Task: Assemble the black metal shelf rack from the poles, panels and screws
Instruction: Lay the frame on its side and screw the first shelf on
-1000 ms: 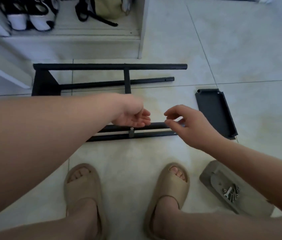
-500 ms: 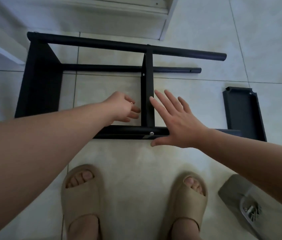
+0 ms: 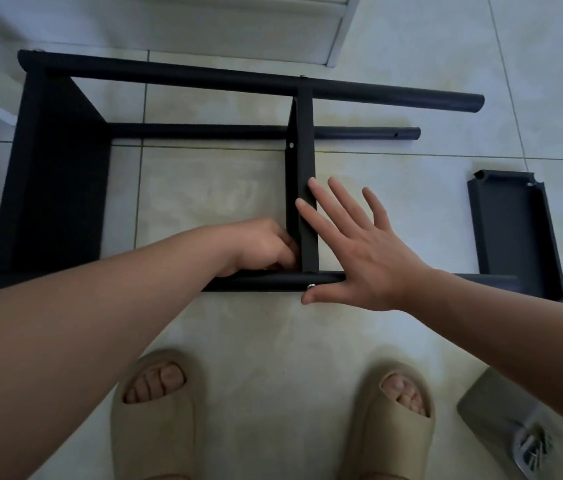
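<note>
The black shelf rack lies on its side on the pale tiled floor, right in front of the person's two beige slippers. The right hand is laid flat with its fingers straight and spread wide. The first two fingertips rest on the middle panel, and the palm lies over the near pole. Its thumb lies along that pole, with the tip just beside a small silver screw. The left hand is tucked into the corner where the middle panel meets the near pole. Its fingers are curled in tight against the panel's left face, and I can't tell from here whether they pinch anything. A loose panel lies off to the right with one end beside the near pole's far end. Lower right sits a grey tray with spare screws in it.
</note>
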{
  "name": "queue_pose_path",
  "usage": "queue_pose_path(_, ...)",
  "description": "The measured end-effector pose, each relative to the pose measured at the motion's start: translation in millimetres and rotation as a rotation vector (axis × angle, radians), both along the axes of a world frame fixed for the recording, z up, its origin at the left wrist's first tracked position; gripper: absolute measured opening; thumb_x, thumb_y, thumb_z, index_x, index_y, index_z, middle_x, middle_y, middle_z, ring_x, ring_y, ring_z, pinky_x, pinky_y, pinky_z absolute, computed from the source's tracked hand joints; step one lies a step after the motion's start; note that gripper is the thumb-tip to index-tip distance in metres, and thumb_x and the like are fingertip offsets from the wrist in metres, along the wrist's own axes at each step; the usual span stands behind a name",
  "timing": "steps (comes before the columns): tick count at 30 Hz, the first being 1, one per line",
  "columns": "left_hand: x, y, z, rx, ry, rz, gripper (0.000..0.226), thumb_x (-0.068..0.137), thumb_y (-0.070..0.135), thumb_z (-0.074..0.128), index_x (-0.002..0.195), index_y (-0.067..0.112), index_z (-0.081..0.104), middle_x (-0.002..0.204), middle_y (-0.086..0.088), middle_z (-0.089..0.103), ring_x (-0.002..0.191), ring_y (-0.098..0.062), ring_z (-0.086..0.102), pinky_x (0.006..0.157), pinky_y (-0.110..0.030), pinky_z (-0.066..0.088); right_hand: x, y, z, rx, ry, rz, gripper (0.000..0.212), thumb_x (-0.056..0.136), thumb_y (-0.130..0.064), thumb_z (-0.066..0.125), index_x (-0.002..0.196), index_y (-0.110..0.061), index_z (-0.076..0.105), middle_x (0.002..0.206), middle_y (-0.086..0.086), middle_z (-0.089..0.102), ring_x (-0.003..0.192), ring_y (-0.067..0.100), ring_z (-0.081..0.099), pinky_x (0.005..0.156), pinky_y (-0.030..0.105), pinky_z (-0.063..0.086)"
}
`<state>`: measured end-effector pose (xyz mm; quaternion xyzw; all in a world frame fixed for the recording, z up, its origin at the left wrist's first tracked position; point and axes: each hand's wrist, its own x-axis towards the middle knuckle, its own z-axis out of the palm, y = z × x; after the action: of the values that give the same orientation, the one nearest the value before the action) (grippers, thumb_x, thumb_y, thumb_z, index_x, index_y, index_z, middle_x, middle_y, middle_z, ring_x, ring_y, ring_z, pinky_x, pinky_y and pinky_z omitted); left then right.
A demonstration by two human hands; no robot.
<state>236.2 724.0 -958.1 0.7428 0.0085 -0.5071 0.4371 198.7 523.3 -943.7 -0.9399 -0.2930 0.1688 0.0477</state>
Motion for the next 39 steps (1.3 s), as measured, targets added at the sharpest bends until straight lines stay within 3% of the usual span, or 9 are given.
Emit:
queue_pose_path(3,0,1,-1,-0.014,0.009,0.030,0.015,0.085,0.000,0.062,0.091,0.003,0.076,0.077,-0.011,0.068,0.070,-0.020,0.058,0.072,-0.027,0.045,1,-1,-2,0.016,0.005,0.027,0.112,0.079,-0.093,0.027,0.162,-0.026,-0.008,0.169,-0.002,-0.018,0.156,0.019,-0.016,0.123,0.061,0.001)
queue_pose_path(5,0,1,-2,-0.035,0.033,0.062,0.015,0.083,-0.001,0.064,0.083,0.008,0.076,0.068,-0.005,0.069,0.062,-0.016,0.062,0.062,-0.018,0.047,1,-2,-4,0.027,0.010,0.029,0.111,0.079,-0.093,0.026,0.161,-0.028,-0.010,0.169,-0.004,-0.019,0.156,0.017,-0.016,0.124,0.060,0.001)
queue_pose_path(8,2,0,-3,-0.052,0.072,0.098,0.015,0.082,-0.002,0.065,0.079,0.010,0.074,0.063,-0.002,0.069,0.057,-0.014,0.064,0.055,-0.017,0.048,1,-3,-6,0.050,0.011,0.018,0.109,0.079,-0.093,0.026,0.161,-0.031,-0.011,0.169,-0.007,-0.019,0.156,0.017,-0.014,0.124,0.059,0.003)
queue_pose_path(14,4,0,-9,-0.083,0.149,0.116,0.014,0.084,-0.004,0.063,0.083,0.007,0.072,0.070,-0.006,0.070,0.063,-0.015,0.068,0.059,-0.019,0.054,-1,-2,-9,0.067,-0.005,0.004,0.107,0.080,-0.094,0.019,0.162,-0.031,-0.006,0.169,-0.008,-0.015,0.158,0.020,-0.003,0.124,0.058,0.009)
queue_pose_path(17,5,1,-12,-0.091,0.185,0.115,0.013,0.082,-0.002,0.064,0.087,0.007,0.073,0.079,-0.012,0.073,0.070,-0.020,0.069,0.069,-0.025,0.055,-1,-2,-9,0.063,-0.005,0.007,0.106,0.081,-0.094,0.020,0.162,-0.031,-0.006,0.170,-0.008,-0.014,0.158,0.021,0.000,0.124,0.057,0.010)
queue_pose_path(22,5,2,-13,-0.141,0.273,0.131,0.015,0.081,0.001,0.066,0.079,0.011,0.078,0.085,-0.014,0.075,0.076,-0.023,0.073,0.073,-0.028,0.058,-1,-4,-9,0.070,0.010,0.003,0.106,0.081,-0.093,0.023,0.162,-0.031,-0.004,0.169,-0.009,-0.015,0.158,0.020,0.001,0.124,0.057,0.010)
queue_pose_path(26,4,2,-15,-0.148,0.327,0.142,0.015,0.085,0.004,0.065,0.094,0.006,0.076,0.096,-0.017,0.076,0.089,-0.027,0.073,0.091,-0.038,0.054,0,-4,-8,0.062,0.010,0.003,0.105,0.082,-0.092,0.023,0.162,-0.030,-0.002,0.170,-0.008,-0.014,0.158,0.020,0.002,0.124,0.057,0.010)
queue_pose_path(33,6,1,-14,-0.092,0.341,0.102,0.024,0.084,0.007,0.066,0.106,0.000,0.074,0.096,-0.016,0.076,0.089,-0.028,0.071,0.091,-0.039,0.054,-1,-3,-7,0.039,0.009,0.007,0.105,0.083,-0.090,0.024,0.163,-0.028,-0.001,0.170,-0.006,-0.013,0.158,0.021,0.003,0.124,0.057,0.009)
queue_pose_path(39,5,2,-16,-0.124,0.358,0.113,0.018,0.087,0.007,0.062,0.099,0.004,0.076,0.097,-0.015,0.076,0.089,-0.026,0.071,0.086,-0.034,0.054,-2,-2,-7,0.026,-0.017,0.006,0.104,0.084,-0.090,0.024,0.163,-0.027,0.001,0.171,-0.005,-0.009,0.157,0.023,0.007,0.124,0.059,0.010)
